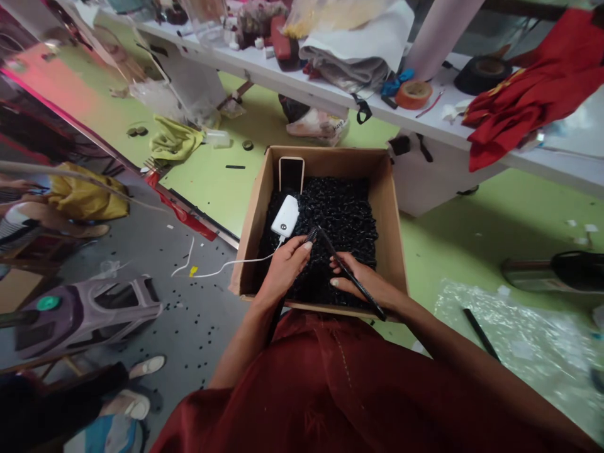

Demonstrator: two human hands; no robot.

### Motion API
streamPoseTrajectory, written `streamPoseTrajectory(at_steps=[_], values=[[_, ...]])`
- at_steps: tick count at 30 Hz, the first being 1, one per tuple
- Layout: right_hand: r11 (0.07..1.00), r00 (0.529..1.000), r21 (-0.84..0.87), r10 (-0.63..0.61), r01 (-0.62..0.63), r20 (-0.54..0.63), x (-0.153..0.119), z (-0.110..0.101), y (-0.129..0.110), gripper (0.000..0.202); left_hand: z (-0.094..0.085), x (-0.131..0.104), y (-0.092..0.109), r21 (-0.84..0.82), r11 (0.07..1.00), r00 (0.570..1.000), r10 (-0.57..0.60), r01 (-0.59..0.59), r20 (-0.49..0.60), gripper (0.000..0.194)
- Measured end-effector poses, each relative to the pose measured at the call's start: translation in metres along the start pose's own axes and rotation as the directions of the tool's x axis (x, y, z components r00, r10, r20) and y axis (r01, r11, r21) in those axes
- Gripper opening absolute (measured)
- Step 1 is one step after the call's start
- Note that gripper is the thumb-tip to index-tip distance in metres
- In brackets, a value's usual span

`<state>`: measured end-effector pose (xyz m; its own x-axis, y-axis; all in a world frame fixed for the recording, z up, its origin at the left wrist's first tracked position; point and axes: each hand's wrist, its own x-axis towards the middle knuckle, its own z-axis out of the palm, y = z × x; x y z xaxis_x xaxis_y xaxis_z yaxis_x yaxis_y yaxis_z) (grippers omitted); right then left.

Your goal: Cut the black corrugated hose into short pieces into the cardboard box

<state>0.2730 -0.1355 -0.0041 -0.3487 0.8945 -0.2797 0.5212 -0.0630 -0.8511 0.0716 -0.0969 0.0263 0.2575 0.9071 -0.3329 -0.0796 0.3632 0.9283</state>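
My left hand (289,263) is closed, thumb and fingers pinching a small black ridged piece (312,234). Beside it is the upper end of a long thin black strip (353,275), which slants down to the right across my right hand (361,280). That hand's thumb and fingers are apart; the strip seems to lie over it. Both hands are above an open cardboard box (400,251) filled with small shiny black pieces (340,201). On the pieces sits a white power bank (285,217) with a white cable (221,270). A phone-like dark panel with a pale frame (291,174) leans at the box's back.
A white workbench (340,88) crosses behind the box, holding orange tape (414,94), a red cloth (533,94) and bags. Clear plastic sheeting (528,333) and a steel flask (538,274) are at right. Another person's feet (141,384) and a purple-grey plastic stool (89,314) are left.
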Motion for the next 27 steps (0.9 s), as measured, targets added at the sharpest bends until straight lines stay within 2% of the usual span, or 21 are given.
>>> streamPoseTrajectory(at_steps=[9,14,17,21,27], values=[[0.995,0.999,-0.091,-0.044,0.045,0.017,0.012,-0.006,-0.001,0.053,-0.001,0.008,-0.010,0.182,0.982,0.997,0.028,-0.042,0.078,0.033],[0.994,0.998,-0.086,-0.067,0.068,0.011,0.015,-0.004,-0.002,0.051,-0.001,0.009,-0.007,0.408,0.903,0.990,0.102,-0.135,0.101,0.029],[0.991,0.998,-0.115,-0.066,0.067,0.010,0.014,-0.004,-0.002,0.044,-0.001,0.009,-0.006,0.489,0.855,0.984,0.128,-0.173,0.124,0.029],[0.990,0.999,-0.138,-0.032,0.031,-0.007,0.012,-0.002,-0.001,0.032,-0.001,0.011,-0.008,0.519,0.833,0.979,0.122,-0.191,0.164,0.029],[0.992,0.999,-0.127,0.017,-0.023,-0.049,0.009,0.006,0.006,0.022,-0.003,0.017,-0.016,0.498,0.854,0.981,0.070,-0.154,0.183,0.029]])
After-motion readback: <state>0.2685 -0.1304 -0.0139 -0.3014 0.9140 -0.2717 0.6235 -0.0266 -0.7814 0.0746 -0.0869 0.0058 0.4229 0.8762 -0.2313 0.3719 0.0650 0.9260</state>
